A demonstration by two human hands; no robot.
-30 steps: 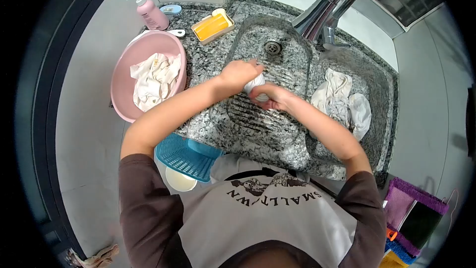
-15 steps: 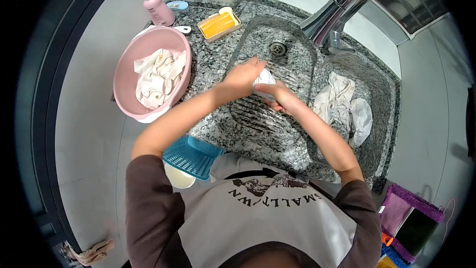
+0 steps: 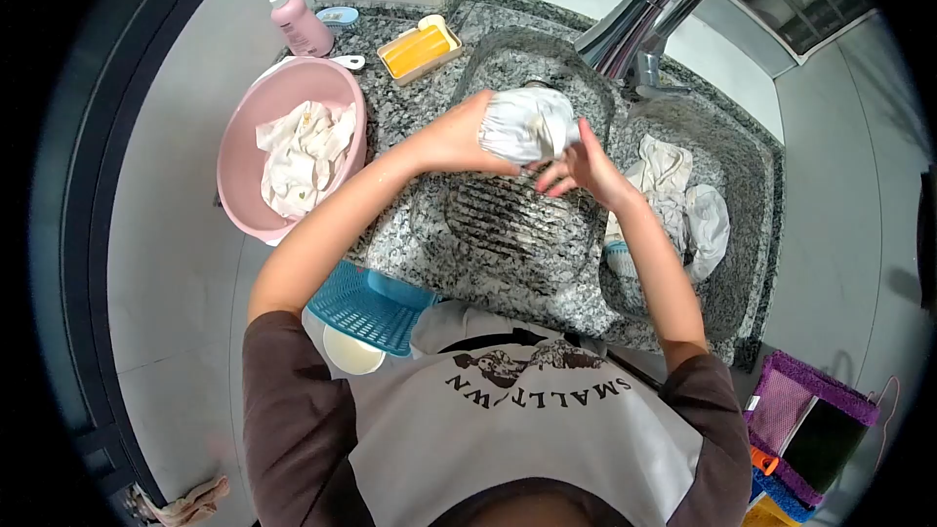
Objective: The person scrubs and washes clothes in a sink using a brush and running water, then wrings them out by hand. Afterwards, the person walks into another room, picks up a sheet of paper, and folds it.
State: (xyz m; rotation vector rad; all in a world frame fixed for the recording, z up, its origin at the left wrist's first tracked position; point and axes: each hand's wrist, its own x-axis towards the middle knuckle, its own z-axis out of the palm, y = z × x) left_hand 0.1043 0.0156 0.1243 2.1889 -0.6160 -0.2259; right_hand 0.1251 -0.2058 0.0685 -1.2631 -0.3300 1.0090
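Over the left basin (image 3: 527, 263), my left hand (image 3: 454, 137) reaches into or behind a small white cloth piece (image 3: 527, 125) with a gathered edge. The cloth covers its fingers, so their grip is hidden. Close by the cloth's right end is my right hand (image 3: 590, 171), thumb raised and fingers apart; whether the thumb touches the cloth I cannot tell. Beneath both hands lies the ribbed washboard surface (image 3: 503, 220). Wet off-white cloth (image 3: 664, 176) and a white bundle (image 3: 708, 229) lie in the right basin, beside a blue-bristled brush (image 3: 620, 259) partly hidden by my forearm.
A pink tub (image 3: 229, 156) with stained white cloth (image 3: 305, 156) stands left. Behind it are a pink pump bottle (image 3: 303, 29), a light-blue brush (image 3: 339, 16) and a yellow soap bar (image 3: 418, 51) in a dish. The chrome faucet (image 3: 649, 15) overhangs the basins. A blue basket (image 3: 366, 307) sits below.
The white cloth was bunched between both hands; now it is spread over my left fingers. My right hand has loosened and its fingers have parted. The view has shifted slightly.
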